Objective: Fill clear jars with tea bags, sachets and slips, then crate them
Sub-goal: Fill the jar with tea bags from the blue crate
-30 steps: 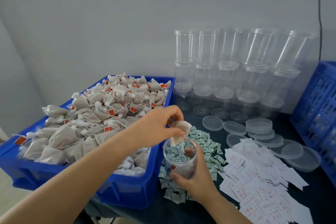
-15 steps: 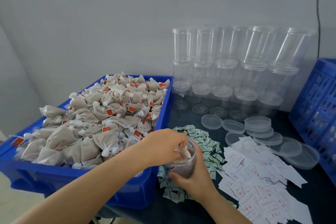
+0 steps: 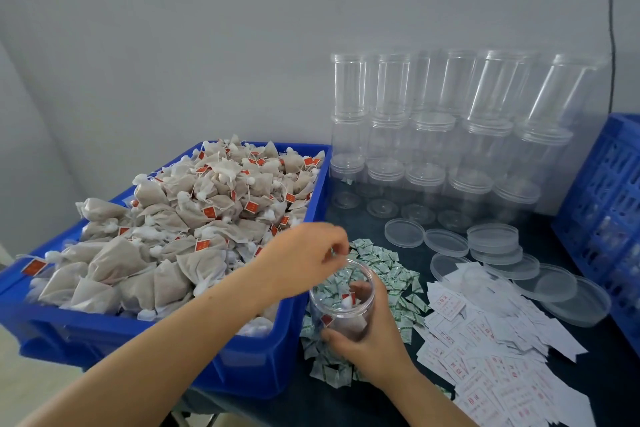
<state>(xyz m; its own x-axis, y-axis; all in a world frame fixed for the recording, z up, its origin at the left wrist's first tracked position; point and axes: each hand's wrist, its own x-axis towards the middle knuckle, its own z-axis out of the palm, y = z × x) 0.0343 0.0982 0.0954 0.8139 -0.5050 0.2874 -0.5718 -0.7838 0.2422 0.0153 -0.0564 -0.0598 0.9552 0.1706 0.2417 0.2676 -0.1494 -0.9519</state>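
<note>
Between the bin (image 3: 242, 367) wall and the slips (image 3: 491, 350), my right hand (image 3: 374, 347) grips the jar (image 3: 343, 302), which stands upright on the sachets (image 3: 381, 263) with little room either side. One tea bag (image 3: 346, 322) lies inside it. My left hand (image 3: 304, 260) hovers just above the rim, fingers loosely curled, holding nothing. Lids (image 3: 491, 243) and empty jars (image 3: 433, 149) crowd the far edge; a crate (image 3: 602, 191) walls the right.

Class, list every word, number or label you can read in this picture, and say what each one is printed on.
Nothing can be read.
Red tags on the tea bags: print too small.
White paper slips: red print blurred.
Small green-and-white sachets: print blurred.
</note>
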